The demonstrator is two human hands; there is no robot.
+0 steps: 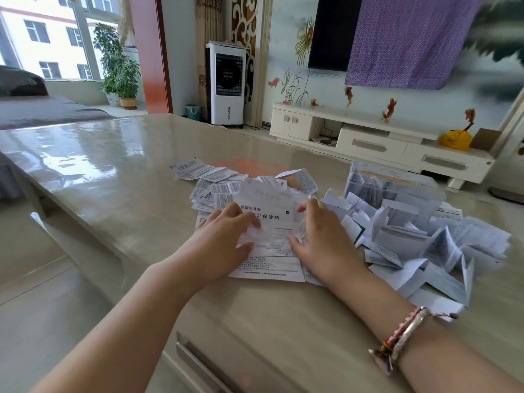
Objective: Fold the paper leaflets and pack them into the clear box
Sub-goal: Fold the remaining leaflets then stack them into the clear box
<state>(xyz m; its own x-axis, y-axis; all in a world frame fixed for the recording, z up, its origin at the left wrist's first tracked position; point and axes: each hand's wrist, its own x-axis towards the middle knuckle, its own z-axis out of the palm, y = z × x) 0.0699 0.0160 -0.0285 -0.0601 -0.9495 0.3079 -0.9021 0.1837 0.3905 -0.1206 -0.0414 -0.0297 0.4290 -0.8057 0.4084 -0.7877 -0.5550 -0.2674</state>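
Pressing down on one printed leaflet [268, 236], your left hand [226, 236] and right hand [317, 234] lie flat at its two sides, fingers spread, gripping nothing. Keep both palms down, align the edges, then crease firmly along one line. The clear box [394, 188] stands to your right on the table [113, 171], one box only. Flat leaflets [215, 191] lie beyond your hands, folded leaflets [425, 251] beside the box; both piles are too overlapped to count.
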